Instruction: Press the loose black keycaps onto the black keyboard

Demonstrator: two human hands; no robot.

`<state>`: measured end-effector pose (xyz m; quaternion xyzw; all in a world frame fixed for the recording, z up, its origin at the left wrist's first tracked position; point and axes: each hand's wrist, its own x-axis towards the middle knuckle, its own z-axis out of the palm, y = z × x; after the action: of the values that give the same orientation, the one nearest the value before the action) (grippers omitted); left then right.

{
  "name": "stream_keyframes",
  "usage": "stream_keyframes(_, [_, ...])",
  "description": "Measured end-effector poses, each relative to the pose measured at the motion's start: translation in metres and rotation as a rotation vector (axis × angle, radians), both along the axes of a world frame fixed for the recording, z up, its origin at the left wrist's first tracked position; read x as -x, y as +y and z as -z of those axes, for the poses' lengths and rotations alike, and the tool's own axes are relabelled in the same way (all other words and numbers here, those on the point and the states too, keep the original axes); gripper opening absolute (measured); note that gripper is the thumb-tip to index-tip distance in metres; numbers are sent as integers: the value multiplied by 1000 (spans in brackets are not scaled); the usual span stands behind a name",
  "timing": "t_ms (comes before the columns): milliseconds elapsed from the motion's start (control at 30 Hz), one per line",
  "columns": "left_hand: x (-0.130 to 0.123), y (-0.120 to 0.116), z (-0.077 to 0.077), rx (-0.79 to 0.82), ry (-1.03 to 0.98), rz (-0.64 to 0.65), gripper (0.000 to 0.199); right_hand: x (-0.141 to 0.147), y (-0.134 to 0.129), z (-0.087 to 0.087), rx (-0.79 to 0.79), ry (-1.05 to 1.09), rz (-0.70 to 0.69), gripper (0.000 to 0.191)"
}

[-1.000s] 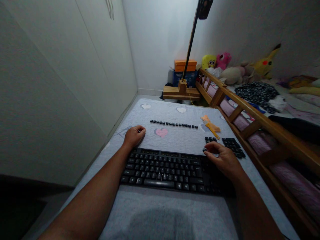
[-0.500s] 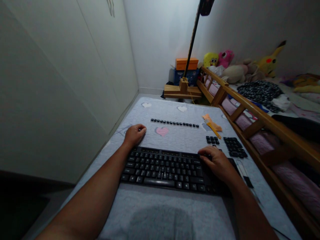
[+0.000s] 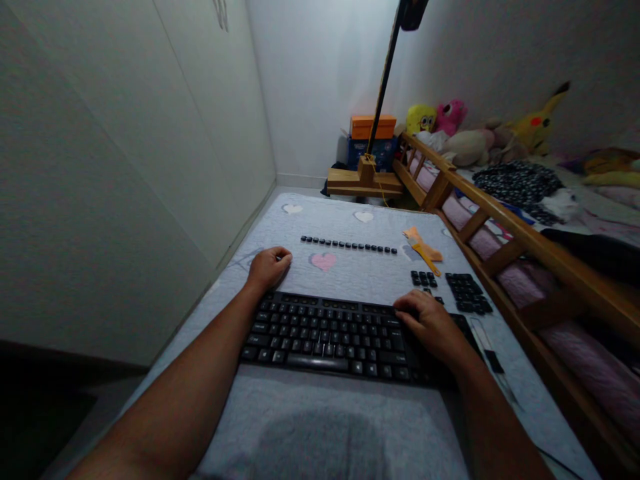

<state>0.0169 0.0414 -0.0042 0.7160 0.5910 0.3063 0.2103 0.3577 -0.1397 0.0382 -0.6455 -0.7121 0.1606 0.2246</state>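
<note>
A black keyboard (image 3: 325, 337) lies on the grey-blue cloth in front of me, with bare key places along its top row and right end. My left hand (image 3: 270, 269) rests closed on the cloth just beyond its far left corner; the inside of the fist is hidden. Over the keyboard's right part, my right hand (image 3: 425, 317) is bent with thumb and fingertips drawn together at the far edge; whatever they grip is too small to make out. A row of small black keycaps (image 3: 349, 245) stretches across the cloth past the keyboard.
More keycaps stand in groups, a small one (image 3: 424, 279) and a larger one (image 3: 467, 293), at the right. An orange-handled brush (image 3: 426, 257) lies on an orange cloth (image 3: 434, 253). A wire keycap puller (image 3: 493, 360) sits near the wooden bed rail (image 3: 500, 213). A lamp stand (image 3: 365, 175) rises behind.
Both hands stay in nearly the same places, and the keyboard and keycaps keep their arrangement. The whole view has shifted very slightly.
</note>
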Motion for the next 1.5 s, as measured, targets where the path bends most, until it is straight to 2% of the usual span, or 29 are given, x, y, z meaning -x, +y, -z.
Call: stream_keyframes(1500, [-2,-3,-5,17,9,-13,32,9,-1,-3,24,-45,43,9])
